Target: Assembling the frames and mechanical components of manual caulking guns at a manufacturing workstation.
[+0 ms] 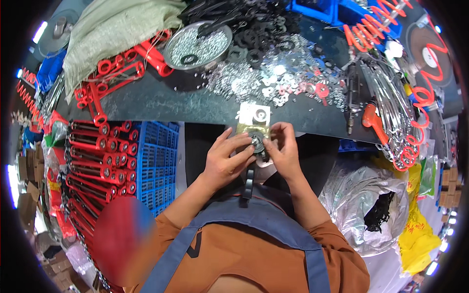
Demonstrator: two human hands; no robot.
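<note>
Looking steeply down from the person's head through a wide fisheye lens, the left one of a side-by-side pair. Facing forward over the brown shirt (pixel 244 244), passing closest to it along the lower edge, and catching both forearms (pixel 193 198) from above. Setting the left hand (pixel 225 157) and right hand (pixel 285 154) near the middle, at fairly close range. Reaching beyond across the bench (pixel 156 103) to a blue bin (pixel 312 10) at the top. Sweeping wide sideways to small, distant cardboard boxes (pixel 30 168), bending straight edges toward the rim, and showing the scene upright and unmirrored.
</note>
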